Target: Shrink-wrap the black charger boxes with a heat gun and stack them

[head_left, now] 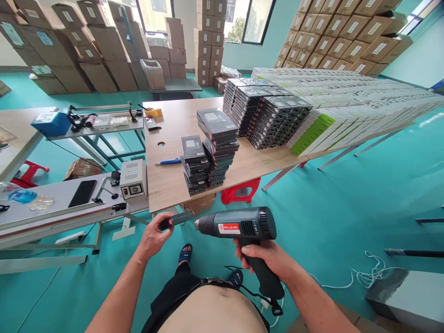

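My right hand (258, 254) is wrapped round the handle of a dark green heat gun (248, 225) with a red label. Its nozzle points left, a short gap away from a thin black box (182, 218). That box is held edge-on between the thumb and fingers of my left hand (155, 237), in front of the table's near edge. Just beyond, two stacks of similar black boxes stand on the wooden table (166, 185): a shorter stack (193, 162) and a taller, uneven stack (222, 148).
More black boxes (274, 120) are piled behind, beside long rows of white cartons (354, 120). A blue pen (169, 161) and yellow tape (153, 112) lie on the table. A sealing machine (133, 180) stands at left. A red stool (240, 192) is underneath; cords (373, 273) trail across the floor.
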The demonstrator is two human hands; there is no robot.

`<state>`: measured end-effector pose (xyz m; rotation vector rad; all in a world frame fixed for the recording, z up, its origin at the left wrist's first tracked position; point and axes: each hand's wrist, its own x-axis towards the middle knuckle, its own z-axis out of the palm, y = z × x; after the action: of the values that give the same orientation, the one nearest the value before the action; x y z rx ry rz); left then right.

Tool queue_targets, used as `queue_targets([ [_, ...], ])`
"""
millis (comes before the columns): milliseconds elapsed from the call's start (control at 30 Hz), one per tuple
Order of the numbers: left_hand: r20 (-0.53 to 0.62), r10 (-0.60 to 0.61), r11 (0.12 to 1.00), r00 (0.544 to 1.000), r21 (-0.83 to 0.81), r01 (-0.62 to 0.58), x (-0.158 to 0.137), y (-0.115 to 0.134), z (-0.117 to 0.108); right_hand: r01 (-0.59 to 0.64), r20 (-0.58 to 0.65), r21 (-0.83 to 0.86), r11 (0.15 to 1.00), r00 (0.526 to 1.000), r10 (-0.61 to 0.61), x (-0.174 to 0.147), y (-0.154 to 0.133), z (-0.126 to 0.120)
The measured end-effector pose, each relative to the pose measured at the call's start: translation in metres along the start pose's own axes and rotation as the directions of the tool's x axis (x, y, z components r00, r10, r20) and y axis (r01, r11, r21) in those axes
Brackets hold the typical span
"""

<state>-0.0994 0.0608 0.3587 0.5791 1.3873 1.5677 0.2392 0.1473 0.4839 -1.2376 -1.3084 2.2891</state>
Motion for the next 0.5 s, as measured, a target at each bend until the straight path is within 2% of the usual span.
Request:
queue_targets([
  [100, 0.021, 0.032, 0.995, 0.999, 0.091, -0.034, -0.006, 0.007, 0.005, 0.031, 0.017, 0.030, 0.999, 0.999, -0.032, 0.003, 0.001, 0.006],
  [167, 0.059, 0.052, 0.989, 0.997, 0.137, -0.059, -0.010, 0.008, 0.009, 0.057, -0.054, 0.081, 0.995, 0.997, -0.053, 0.007, 0.001, 0.006],
  [267, 0.080, 0.022, 1.000, 0.997, 0.011, -0.023, -0.014, 0.008, 0.011, 0.034, -0.131, 0.127, 0.991, 0.991, -0.017, 0.011, 0.001, -0.004],
  [367, 0.052, -0.099, 0.978, 0.994, -0.180, 0.107, -0.015, 0.007, 0.011, -0.014, -0.090, 0.094, 0.995, 0.996, 0.023, 0.008, -0.004, -0.016],
  [500, 0.046, -0.154, 0.967, 0.987, -0.200, 0.160, -0.015, 0.009, 0.013, -0.030, -0.048, 0.043, 0.999, 0.998, 0.032, 0.006, -0.011, -0.013],
])
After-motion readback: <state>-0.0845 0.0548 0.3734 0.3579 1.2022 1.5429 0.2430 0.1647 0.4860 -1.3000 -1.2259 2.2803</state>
